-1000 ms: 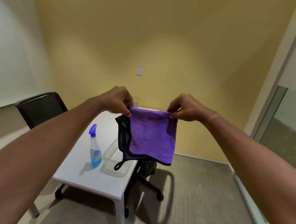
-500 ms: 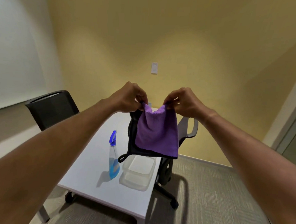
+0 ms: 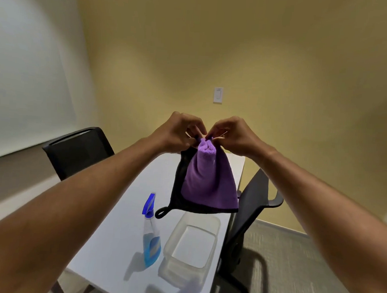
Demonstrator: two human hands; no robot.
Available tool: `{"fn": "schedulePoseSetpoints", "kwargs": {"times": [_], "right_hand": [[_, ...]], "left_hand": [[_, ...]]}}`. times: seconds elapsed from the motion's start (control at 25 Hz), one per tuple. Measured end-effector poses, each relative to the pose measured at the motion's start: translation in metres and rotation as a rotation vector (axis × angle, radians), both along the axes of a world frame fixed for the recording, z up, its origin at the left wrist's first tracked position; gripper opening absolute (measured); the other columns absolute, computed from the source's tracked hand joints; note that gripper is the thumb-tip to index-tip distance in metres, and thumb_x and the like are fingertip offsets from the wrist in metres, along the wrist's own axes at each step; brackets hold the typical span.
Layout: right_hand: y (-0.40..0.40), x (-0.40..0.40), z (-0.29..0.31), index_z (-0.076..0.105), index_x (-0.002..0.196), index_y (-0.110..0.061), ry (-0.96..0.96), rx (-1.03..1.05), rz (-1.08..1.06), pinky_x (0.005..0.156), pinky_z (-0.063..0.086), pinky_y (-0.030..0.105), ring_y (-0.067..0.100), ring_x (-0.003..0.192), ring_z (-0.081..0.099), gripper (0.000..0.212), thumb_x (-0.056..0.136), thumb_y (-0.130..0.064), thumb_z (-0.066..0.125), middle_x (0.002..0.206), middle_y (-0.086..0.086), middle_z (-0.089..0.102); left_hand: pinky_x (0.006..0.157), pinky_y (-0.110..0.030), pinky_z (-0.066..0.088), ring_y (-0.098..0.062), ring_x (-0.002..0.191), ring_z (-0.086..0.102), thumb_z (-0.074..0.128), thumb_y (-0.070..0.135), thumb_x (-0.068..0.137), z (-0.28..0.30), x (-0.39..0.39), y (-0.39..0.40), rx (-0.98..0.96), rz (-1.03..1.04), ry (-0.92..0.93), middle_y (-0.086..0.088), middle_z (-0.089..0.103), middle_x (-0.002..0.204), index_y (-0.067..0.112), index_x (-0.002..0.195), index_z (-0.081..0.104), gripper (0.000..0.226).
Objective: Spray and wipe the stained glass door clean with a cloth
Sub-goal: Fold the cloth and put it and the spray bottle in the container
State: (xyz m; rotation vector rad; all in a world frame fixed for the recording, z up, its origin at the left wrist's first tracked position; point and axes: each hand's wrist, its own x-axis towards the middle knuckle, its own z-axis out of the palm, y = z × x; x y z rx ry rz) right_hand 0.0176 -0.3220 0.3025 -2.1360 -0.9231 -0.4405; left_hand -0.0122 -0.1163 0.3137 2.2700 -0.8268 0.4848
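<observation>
room: yellow walls, grey carpet; no glass door in view now, it has slid out of frame on the right.
table (image 3: 126, 210): white, its right edge crowded by a chair (image 3: 255, 208).
cloth (image 3: 206, 183): purple, top corners now brought together, folded narrower for wiping.
spray bottle (image 3: 151, 233): untouched beside a clear tub (image 3: 191, 247).
left hand (image 3: 177, 132): pinches the cloth top.
right hand (image 3: 231, 135): pinches it too, touching the left.

I see a yellow painted wall (image 3: 238, 48) with a white light switch (image 3: 218, 95), a white rectangular table (image 3: 120, 236), two black office chairs (image 3: 80, 149), and grey carpet (image 3: 293, 270).
</observation>
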Motion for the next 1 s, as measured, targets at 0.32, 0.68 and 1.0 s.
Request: {"fn": "schedulePoseSetpoints", "kwargs": {"times": [0.32,0.68,1.0], "right_hand": [[0.001,0.053,0.001,0.063,0.082,-0.018,0.153,0.154,0.068,0.066,0.057,0.027,0.015,0.072,0.071,0.029,0.074,0.006,0.078,0.075,0.008,0.072],[0.017,0.073,0.021,0.043,0.097,-0.009,0.409,0.249,0.107,0.058,0.056,0.027,0.018,0.060,0.067,0.040,0.079,0.011,0.073,0.076,0.018,0.072],[0.027,0.089,0.020,0.056,0.097,-0.003,0.391,0.261,0.033,0.064,0.056,0.025,0.016,0.068,0.069,0.028,0.079,0.008,0.074,0.081,0.017,0.072]], "left_hand": [[0.068,-0.027,0.059,-0.008,0.075,0.070,0.079,-0.007,0.071,0.006,0.046,0.003,0.054,0.006,-0.091,-0.003,0.072,0.082,0.010,0.097,0.075,0.031],[0.078,-0.033,0.059,-0.014,0.090,0.057,0.076,-0.003,0.076,0.031,0.073,0.013,0.394,-0.093,-0.158,0.002,0.058,0.100,0.019,0.102,0.078,0.034],[0.077,-0.031,0.058,-0.014,0.086,0.060,0.079,0.002,0.072,0.032,0.102,0.019,0.361,-0.134,-0.121,0.002,0.059,0.095,0.016,0.085,0.077,0.019]]}}
